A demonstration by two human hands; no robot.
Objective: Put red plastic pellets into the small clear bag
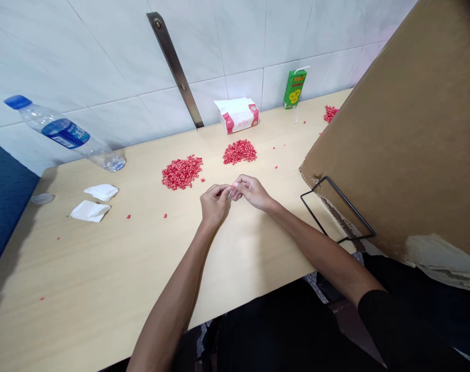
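Note:
My left hand (215, 200) and my right hand (251, 191) meet above the table, fingertips pinched together. Between them shows a speck of a small red piece (232, 188), mostly covered by the fingers. Which hand bears its weight is hard to see; both seem to grip it. Just beyond my hands lie two heaps of small red pieces, a left heap (182, 172) and a right heap (239, 151). A single red piece (203, 180) rests beside the left heap.
A clear bottle with a blue cap (68, 132) leans by the tiled wall. Folded white tissues (90, 211) lie at left. A tissue pack (239, 114) and a green drink carton (295, 89) stand behind. A cardboard panel (393, 129) and black wire frame (338, 206) border the right.

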